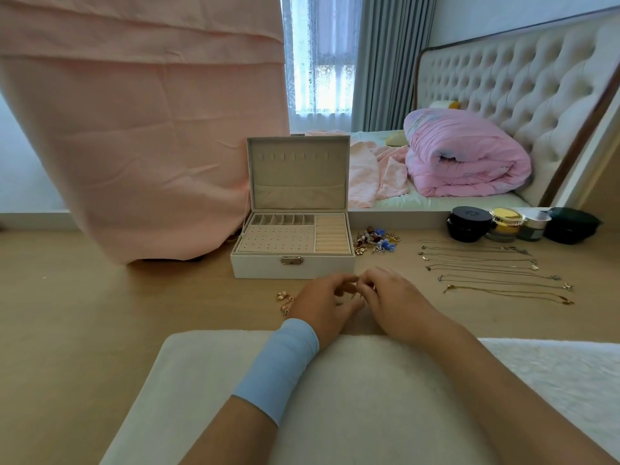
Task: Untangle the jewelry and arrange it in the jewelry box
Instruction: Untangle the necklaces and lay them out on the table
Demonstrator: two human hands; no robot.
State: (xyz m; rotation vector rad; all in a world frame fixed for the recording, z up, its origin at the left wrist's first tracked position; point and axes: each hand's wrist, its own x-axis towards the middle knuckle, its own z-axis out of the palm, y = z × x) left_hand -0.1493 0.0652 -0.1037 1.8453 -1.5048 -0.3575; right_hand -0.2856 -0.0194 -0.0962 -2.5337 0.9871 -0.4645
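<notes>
Left grip [323, 305], right grip [392, 297]; fingertips [348, 280] together

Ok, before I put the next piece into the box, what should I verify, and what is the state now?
1. Box lid open: ok.
2. Box compartments free: ok.
3. Chains laid apart in rows: ok.
4. Pile beside box untangled: not ok, heaped.
5. What left hand and right hand hold: cannot tell, hidden.
6. Bracelet by left hand put away: not ok, lies outside the box.
</notes>
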